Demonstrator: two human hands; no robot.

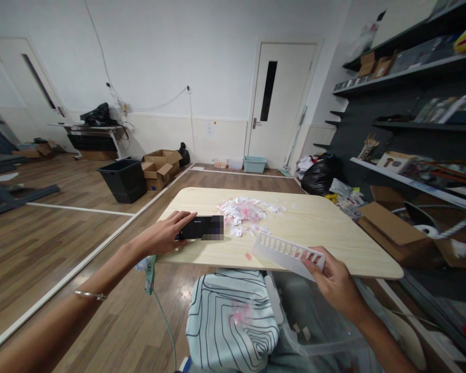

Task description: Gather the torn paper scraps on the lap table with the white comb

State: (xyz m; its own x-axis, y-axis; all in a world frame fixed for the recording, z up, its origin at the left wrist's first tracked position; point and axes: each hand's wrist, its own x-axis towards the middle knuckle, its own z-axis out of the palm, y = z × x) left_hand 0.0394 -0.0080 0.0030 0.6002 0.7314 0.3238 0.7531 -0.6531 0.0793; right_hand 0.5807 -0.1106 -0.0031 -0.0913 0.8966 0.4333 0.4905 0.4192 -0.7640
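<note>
Gripping a white slotted strip (281, 258) by its right end between thumb and fingers of the right hand (332, 280), above the table (334, 225), right of the middle of its near edge; cannot tell of any contact between its left end and the tabletop. Grasping a black flat device (196, 230) in the left hand (169, 227), close to the near left corner. Facing white and pink scraps (243, 210), spread around the middle toward the far edge. Having a striped cloth (217, 316) below the near edge, beside a clear plastic bin (320, 347).
</note>
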